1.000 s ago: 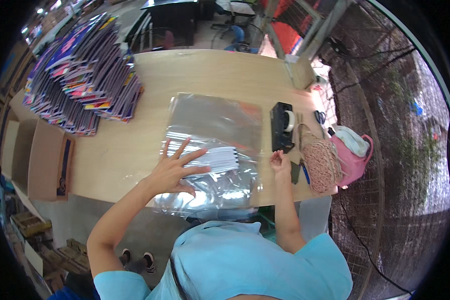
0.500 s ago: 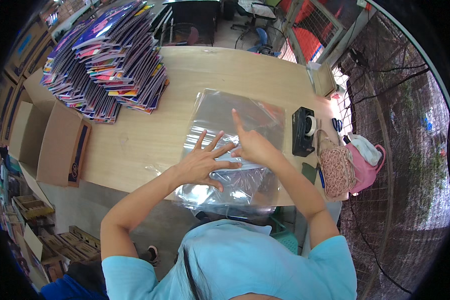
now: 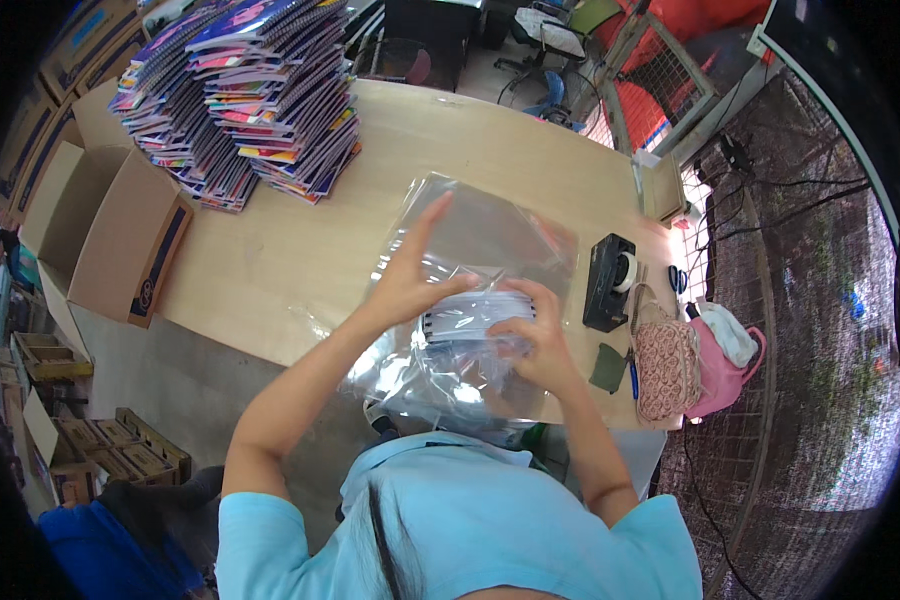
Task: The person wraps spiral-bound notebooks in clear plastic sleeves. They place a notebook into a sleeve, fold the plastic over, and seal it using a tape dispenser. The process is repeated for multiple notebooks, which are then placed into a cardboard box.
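A small block of white page edges (image 3: 460,322), with dark binding bits at its ends, is on the table under clear plastic; it looks like a stack of spiral notebooks. Larger clear plastic sheets or bags (image 3: 490,225) lie flat beneath and beyond it. My right hand (image 3: 542,345) grips the block's right end, fingers bent over the far side and thumb on the near side. At its far left corner is my left hand (image 3: 407,283), open, the index finger stretched away from me and the thumb reaching over the block's edge. Crinkled plastic hangs toward the table's near edge.
Tall piles of spiral notebooks (image 3: 270,100) stand at the far left, beside an open cardboard box (image 3: 120,235). To the right are a black tape dispenser (image 3: 607,285), scissors (image 3: 678,280), a blue pen (image 3: 633,378), a woven pouch (image 3: 662,370) and a pink bag (image 3: 727,375).
Both hands lay spread over the plastic earlier. My right hand has moved nearer and right, closing on the white block's end. My left hand has moved away from me, baring the block.
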### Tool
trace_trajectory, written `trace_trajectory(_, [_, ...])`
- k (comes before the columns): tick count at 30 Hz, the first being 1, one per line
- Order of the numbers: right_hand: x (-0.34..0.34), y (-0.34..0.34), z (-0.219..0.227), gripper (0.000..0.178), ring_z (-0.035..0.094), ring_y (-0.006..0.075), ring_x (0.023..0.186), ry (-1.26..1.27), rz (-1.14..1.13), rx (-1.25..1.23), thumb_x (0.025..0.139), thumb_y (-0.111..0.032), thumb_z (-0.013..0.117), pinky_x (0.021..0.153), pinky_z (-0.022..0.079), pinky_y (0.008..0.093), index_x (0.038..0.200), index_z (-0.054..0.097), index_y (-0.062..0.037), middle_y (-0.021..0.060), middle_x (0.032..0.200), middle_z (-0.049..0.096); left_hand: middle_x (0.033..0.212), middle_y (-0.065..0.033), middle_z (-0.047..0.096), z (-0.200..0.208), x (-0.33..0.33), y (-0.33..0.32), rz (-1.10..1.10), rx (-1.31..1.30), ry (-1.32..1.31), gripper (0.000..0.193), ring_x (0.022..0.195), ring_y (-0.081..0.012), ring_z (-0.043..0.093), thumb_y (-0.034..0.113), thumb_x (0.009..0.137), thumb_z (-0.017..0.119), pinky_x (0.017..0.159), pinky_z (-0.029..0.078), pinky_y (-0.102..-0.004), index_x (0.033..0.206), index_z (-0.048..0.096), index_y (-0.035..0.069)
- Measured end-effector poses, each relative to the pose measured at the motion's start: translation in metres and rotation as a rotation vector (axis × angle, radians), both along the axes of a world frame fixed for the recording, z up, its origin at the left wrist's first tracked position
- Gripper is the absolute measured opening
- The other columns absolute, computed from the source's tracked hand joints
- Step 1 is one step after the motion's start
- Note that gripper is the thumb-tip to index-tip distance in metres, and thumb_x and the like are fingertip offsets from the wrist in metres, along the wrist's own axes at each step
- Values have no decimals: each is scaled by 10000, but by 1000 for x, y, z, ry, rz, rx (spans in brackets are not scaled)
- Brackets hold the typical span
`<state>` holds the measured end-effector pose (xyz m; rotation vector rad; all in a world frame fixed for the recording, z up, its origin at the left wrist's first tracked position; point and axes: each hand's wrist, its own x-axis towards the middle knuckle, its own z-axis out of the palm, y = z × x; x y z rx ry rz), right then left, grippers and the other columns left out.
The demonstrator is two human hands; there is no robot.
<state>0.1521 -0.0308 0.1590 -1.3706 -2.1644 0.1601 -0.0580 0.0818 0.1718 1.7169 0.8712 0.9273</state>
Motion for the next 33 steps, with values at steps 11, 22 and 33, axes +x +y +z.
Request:
trace_trajectory(11, [31,-10,4,635,363,307,1315,578,9,-19,854,-387,656,1021,421,476,1335,428,-42,166,1374,375,1436,-177,332,-34,-37,-37,131,2,-35,790,1339,-314,329,365,840,662,1067,299,-453,1443,265,47])
trace_trajectory(22, [48,-3,-37,749,195,356,1397,795,-139,13,836,-599,565,1123,163,500,1331,429,-54,182,1477,278,1544,-168,124,-39,-32,-60,198,423,169,775,1409,-427,119,565,843,540,1034,25,-716,1468,235,224])
trace_trajectory(33, [16,-3,-14,686,159,435,1400,278,-15,-67,593,-176,793,1112,180,557,1241,568,-204,140,1490,293,1316,-166,455,24,-12,-75,239,513,-152,209,1301,-338,358,252,698,791,1097,192,-537,807,666,125])
